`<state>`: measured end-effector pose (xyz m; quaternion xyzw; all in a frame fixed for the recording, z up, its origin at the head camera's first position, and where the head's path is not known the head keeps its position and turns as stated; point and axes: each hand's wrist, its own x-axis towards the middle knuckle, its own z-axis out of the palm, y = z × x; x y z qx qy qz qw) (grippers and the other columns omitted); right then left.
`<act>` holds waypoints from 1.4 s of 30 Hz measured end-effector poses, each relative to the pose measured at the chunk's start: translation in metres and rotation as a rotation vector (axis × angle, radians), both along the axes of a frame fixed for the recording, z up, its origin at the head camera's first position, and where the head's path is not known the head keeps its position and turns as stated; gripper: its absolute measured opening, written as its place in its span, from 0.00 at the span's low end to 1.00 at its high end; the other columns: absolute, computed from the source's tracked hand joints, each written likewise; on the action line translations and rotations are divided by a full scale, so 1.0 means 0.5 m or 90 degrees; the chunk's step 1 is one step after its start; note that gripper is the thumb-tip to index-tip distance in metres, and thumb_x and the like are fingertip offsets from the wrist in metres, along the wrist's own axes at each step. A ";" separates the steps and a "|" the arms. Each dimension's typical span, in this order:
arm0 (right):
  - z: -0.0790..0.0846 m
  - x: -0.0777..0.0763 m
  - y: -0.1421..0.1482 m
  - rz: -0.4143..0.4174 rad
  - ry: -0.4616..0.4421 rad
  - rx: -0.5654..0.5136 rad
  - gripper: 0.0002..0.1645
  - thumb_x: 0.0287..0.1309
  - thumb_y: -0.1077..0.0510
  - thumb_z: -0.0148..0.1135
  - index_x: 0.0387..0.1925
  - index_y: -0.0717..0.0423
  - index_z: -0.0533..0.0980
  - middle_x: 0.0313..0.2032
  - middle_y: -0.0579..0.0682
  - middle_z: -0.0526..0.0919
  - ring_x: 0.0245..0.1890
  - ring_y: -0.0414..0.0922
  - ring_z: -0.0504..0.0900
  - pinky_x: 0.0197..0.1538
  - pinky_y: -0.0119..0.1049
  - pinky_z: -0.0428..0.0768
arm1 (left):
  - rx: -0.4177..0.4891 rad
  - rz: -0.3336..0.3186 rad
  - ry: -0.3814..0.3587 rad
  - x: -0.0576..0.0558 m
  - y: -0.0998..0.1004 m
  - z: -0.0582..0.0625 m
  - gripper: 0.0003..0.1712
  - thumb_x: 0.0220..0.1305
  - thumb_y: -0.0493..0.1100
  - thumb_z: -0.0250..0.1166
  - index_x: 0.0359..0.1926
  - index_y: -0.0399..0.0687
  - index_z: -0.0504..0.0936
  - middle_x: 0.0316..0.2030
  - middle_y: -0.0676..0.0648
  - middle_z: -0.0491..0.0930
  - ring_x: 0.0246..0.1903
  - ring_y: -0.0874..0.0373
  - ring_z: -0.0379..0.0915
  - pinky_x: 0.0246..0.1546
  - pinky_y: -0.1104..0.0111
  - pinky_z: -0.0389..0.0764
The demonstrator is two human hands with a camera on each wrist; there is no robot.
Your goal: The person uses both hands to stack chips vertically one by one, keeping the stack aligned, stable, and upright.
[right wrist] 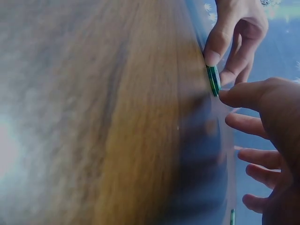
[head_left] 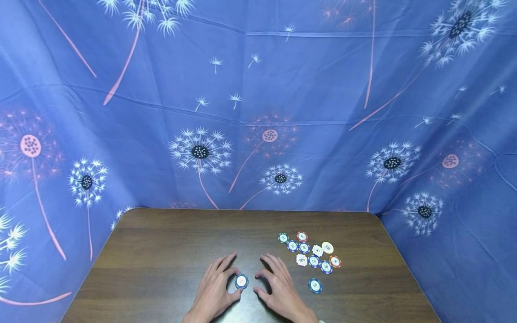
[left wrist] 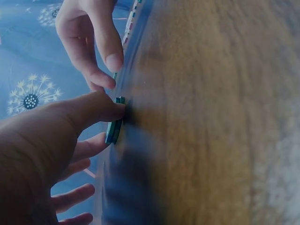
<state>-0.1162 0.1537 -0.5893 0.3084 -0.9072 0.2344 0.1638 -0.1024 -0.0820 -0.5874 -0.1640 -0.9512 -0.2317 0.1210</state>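
A short stack of green-blue poker chips (head_left: 241, 281) sits on the table near its front edge, its thin layers showing edge-on in the left wrist view. My left hand (head_left: 216, 287) pinches the stack between thumb and index finger (left wrist: 91, 147), the other fingers spread out beyond. Just to the right, my right hand (head_left: 279, 287) hovers with thumb and fingers apart and holds nothing. Its thumb tip comes close to the chips (right wrist: 213, 80) in the right wrist view. A single blue chip (head_left: 315, 285) lies flat to the right of the right hand.
Several loose chips in blue, white, red, green and yellow lie spread at the right of the table, among them a red chip (head_left: 302, 236) and a yellow chip (head_left: 327, 247). Blue dandelion-print cloth (head_left: 250, 80) hangs behind and beside the brown wooden table (head_left: 161, 251).
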 end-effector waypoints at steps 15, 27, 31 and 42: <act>-0.003 0.025 0.089 -0.081 0.047 -0.023 0.22 0.38 0.51 0.87 0.38 0.45 0.86 0.62 0.59 0.83 0.64 0.64 0.78 0.65 0.61 0.71 | 0.028 0.011 0.034 0.011 0.003 -0.011 0.22 0.44 0.53 0.84 0.42 0.56 0.91 0.71 0.46 0.78 0.66 0.42 0.74 0.68 0.46 0.75; 0.009 0.023 0.212 -0.158 0.086 0.011 0.26 0.31 0.56 0.89 0.37 0.47 0.85 0.61 0.63 0.82 0.62 0.65 0.77 0.64 0.61 0.71 | 0.036 0.017 0.012 0.014 0.004 -0.009 0.22 0.46 0.52 0.84 0.44 0.55 0.91 0.72 0.46 0.77 0.67 0.41 0.74 0.71 0.44 0.72; 0.025 0.026 0.245 -0.187 0.045 0.020 0.26 0.34 0.54 0.90 0.38 0.48 0.85 0.62 0.64 0.81 0.64 0.67 0.76 0.62 0.69 0.72 | 0.040 0.019 0.006 0.013 0.004 -0.007 0.21 0.46 0.52 0.84 0.43 0.55 0.91 0.72 0.44 0.77 0.67 0.40 0.73 0.72 0.37 0.68; 0.011 0.032 0.303 -0.197 0.061 0.049 0.30 0.28 0.48 0.91 0.38 0.47 0.85 0.59 0.62 0.82 0.59 0.66 0.78 0.57 0.68 0.74 | 0.035 0.023 0.004 0.014 0.006 -0.007 0.22 0.46 0.52 0.84 0.44 0.55 0.91 0.72 0.44 0.77 0.68 0.41 0.74 0.73 0.34 0.65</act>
